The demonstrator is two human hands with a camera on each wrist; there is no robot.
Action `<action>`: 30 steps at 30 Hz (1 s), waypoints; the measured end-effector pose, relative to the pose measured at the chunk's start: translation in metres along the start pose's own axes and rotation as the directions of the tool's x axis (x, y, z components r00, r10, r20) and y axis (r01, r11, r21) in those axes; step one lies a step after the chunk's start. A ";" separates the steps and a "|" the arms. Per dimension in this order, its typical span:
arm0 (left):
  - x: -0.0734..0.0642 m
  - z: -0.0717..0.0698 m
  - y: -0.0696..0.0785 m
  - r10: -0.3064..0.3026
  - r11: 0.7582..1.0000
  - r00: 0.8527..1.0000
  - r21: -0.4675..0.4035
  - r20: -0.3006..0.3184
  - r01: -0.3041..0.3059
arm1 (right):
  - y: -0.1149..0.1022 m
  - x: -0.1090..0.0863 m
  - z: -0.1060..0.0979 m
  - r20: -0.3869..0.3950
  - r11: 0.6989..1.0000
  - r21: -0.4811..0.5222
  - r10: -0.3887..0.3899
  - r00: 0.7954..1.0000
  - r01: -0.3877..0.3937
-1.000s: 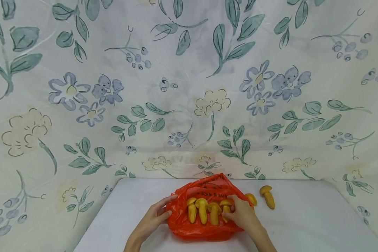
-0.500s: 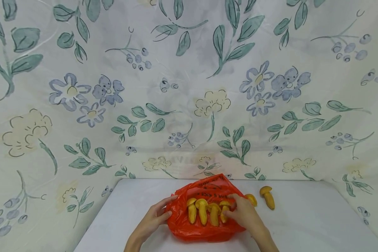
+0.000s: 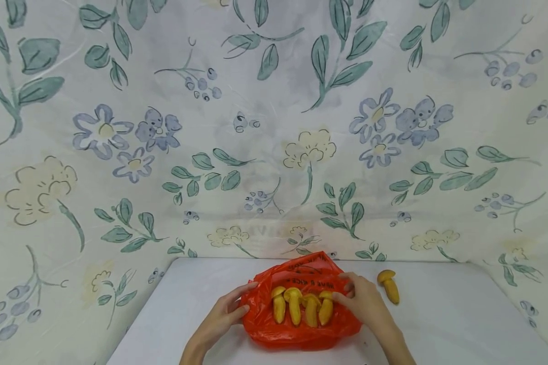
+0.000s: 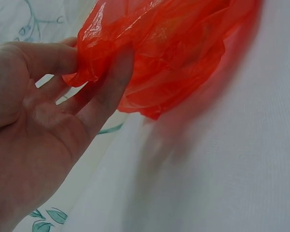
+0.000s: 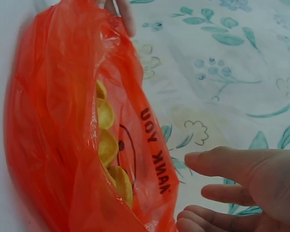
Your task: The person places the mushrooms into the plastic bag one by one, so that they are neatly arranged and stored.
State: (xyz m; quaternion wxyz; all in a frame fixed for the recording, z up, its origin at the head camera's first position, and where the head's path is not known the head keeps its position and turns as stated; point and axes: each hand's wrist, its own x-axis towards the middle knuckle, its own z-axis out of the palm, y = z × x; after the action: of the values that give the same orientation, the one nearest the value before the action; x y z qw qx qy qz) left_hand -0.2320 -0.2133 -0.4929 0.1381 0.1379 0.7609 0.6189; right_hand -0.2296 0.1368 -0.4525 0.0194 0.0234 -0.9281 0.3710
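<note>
A red plastic bag (image 3: 278,338) with black lettering lies with its mouth toward the back. Several yellow mushrooms (image 3: 294,308) rest in a row in it; their caps (image 5: 108,147) show at the mouth in the right wrist view. My left hand (image 3: 221,310) holds the bag's left edge between thumb and fingers, and the left wrist view shows the red film (image 4: 159,63) between them. My right hand (image 3: 365,301) is at the bag's right side. In the right wrist view its fingers (image 5: 222,162) are spread apart with nothing between them, just off the bag's edge.
Another yellow mushroom (image 3: 389,286) lies on the white table (image 3: 447,314), right of the bag and beyond my right hand. A floral cloth (image 3: 274,203) hangs behind and along the sides of the table.
My right hand has drawn back from the rightmost mushroom in the bag and moved right. It now covers the spot where a mushroom lay beside the bag. The left hand has stayed put.
</note>
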 end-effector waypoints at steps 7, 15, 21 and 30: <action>-0.001 -0.001 0.000 -0.008 1.000 1.000 -0.001 -0.001 0.008 | 0.008 0.005 -0.007 -0.054 0.999 -0.027 -0.026 0.998 0.025; -0.002 -0.002 0.001 -0.006 1.000 1.000 -0.016 0.006 0.006 | 0.028 0.008 -0.029 -0.088 0.999 -0.026 -0.027 0.996 0.025; -0.001 -0.002 0.000 -0.002 1.000 1.000 -0.008 0.002 0.002 | 0.042 0.007 -0.037 -0.110 0.997 -0.069 -0.049 0.993 0.041; -0.001 0.000 0.002 -0.018 1.000 1.000 -0.011 -0.005 0.017 | 0.059 0.009 -0.040 -0.113 0.994 -0.102 -0.036 0.993 0.024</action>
State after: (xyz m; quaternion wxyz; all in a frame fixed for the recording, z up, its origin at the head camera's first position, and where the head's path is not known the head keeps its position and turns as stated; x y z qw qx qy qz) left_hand -0.2310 -0.2129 -0.4912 0.1424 0.1290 0.7591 0.6220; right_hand -0.2416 0.2067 -0.4640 0.0794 0.0149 -0.9426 0.3241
